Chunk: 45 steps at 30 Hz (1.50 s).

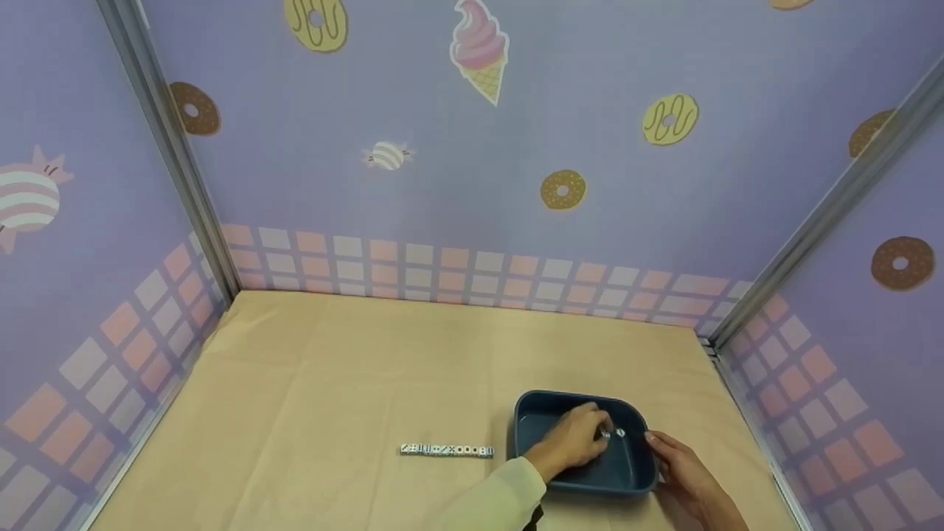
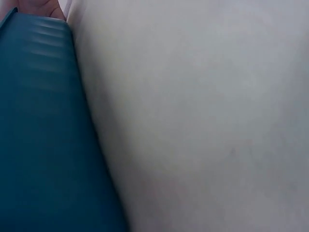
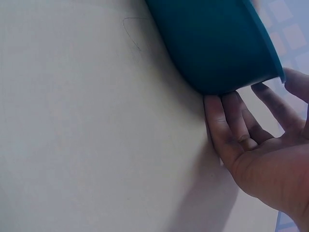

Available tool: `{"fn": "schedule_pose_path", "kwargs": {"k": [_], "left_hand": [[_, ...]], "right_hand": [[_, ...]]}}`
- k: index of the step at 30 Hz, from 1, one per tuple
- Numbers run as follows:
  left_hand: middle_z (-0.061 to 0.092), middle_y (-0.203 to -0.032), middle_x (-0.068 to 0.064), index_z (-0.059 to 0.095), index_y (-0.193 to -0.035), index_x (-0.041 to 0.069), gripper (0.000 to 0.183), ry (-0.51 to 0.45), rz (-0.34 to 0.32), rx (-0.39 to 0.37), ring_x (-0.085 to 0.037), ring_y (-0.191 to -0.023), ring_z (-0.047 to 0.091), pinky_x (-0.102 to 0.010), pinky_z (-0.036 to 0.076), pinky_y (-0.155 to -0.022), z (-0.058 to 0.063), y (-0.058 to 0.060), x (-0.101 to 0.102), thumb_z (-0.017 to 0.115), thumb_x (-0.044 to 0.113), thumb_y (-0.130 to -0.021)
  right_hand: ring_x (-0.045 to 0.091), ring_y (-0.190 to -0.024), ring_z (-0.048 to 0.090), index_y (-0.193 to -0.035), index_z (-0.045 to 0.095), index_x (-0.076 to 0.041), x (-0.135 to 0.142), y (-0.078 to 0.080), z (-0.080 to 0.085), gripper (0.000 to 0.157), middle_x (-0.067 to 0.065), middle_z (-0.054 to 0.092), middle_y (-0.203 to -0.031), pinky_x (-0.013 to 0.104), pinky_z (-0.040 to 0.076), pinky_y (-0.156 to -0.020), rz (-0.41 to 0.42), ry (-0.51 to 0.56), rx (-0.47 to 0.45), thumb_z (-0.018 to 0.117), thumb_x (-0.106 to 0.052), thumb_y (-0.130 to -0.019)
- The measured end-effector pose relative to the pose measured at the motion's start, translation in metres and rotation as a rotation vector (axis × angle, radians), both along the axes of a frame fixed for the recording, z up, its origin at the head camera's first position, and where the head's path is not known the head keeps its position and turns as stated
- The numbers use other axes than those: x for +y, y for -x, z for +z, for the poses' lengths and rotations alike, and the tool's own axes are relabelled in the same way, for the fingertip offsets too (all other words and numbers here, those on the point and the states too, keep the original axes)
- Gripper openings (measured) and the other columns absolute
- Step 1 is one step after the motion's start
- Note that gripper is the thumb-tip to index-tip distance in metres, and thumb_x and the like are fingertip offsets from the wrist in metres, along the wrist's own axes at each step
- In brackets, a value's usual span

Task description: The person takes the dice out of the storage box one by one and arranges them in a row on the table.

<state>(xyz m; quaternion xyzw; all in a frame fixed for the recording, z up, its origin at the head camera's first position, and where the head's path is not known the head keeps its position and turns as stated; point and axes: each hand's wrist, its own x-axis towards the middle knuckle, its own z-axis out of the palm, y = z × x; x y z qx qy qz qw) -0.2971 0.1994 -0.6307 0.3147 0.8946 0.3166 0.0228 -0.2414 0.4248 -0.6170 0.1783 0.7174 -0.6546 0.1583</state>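
A dark blue rectangular tray with rounded corners sits at the right front of the table. My left hand reaches down inside it with bent fingers. At its fingertips a small white die shows partly, and whether the fingers pinch it is unclear. Just right of that, another white die lies in the tray. My right hand holds the tray's right end, thumb at the rim and the other fingers against the outer wall, as the right wrist view shows. Left of the tray, a straight row of dice lies on the table.
A beige cloth covers the table. Purple walls with sweets pictures enclose it at the back and both sides, with metal posts in the corners. In the left wrist view, the tray's outer wall is close by.
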Motion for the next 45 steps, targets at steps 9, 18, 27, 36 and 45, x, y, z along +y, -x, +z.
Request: {"fn": "schedule_pose_path", "kwargs": {"k": [9,18,27,36,45], "left_hand": [[0.060,-0.099,0.007,0.072,-0.106,0.011,0.014,-0.186,-0.184,0.059,0.006,-0.087,0.057,-0.005,0.048,-0.077,0.037,-0.018,-0.051,0.077,0.007,-0.093],[0.063,-0.098,0.003,0.072,-0.098,0.011,0.012,-0.273,-0.119,0.131,-0.006,-0.088,0.064,-0.015,0.054,-0.080,0.053,-0.022,-0.157,0.077,0.005,-0.089],[0.064,-0.099,0.002,0.072,-0.100,0.007,0.010,-0.169,0.025,0.110,-0.014,-0.093,0.067,-0.032,0.060,-0.084,0.048,-0.021,-0.266,0.076,0.003,-0.092],[0.064,-0.098,0.000,0.071,-0.100,0.006,0.013,-0.041,0.090,-0.007,-0.022,-0.093,0.066,-0.032,0.058,-0.082,0.033,-0.030,-0.326,0.078,0.000,-0.092],[0.065,-0.096,-0.004,0.068,-0.096,0.003,0.019,-0.034,0.072,-0.039,-0.021,-0.088,0.065,-0.032,0.059,-0.079,0.021,-0.043,-0.347,0.078,-0.011,-0.088]], "right_hand": [[0.047,-0.158,0.017,-0.162,0.031,0.006,0.004,0.003,0.002,0.073,0.030,0.023,-0.169,0.069,0.021,-0.122,0.011,-0.031,-0.016,0.055,-0.042,-0.111],[0.049,-0.159,0.011,-0.163,0.029,0.003,0.005,0.005,0.002,0.073,0.030,0.018,-0.170,0.074,0.025,-0.117,0.036,-0.021,-0.016,0.054,-0.041,-0.111],[0.047,-0.158,0.017,-0.161,0.031,0.005,0.004,0.005,0.003,0.072,0.030,0.022,-0.170,0.072,0.023,-0.120,0.034,-0.029,-0.018,0.054,-0.040,-0.111],[0.045,-0.159,0.016,-0.161,0.032,0.005,0.007,0.003,-0.001,0.072,0.027,0.023,-0.170,0.069,0.018,-0.123,0.021,-0.014,-0.026,0.055,-0.041,-0.111],[0.044,-0.159,0.016,-0.163,0.029,0.004,0.004,0.000,-0.001,0.074,0.028,0.024,-0.169,0.070,0.024,-0.121,0.025,-0.012,-0.024,0.054,-0.042,-0.111]]}}
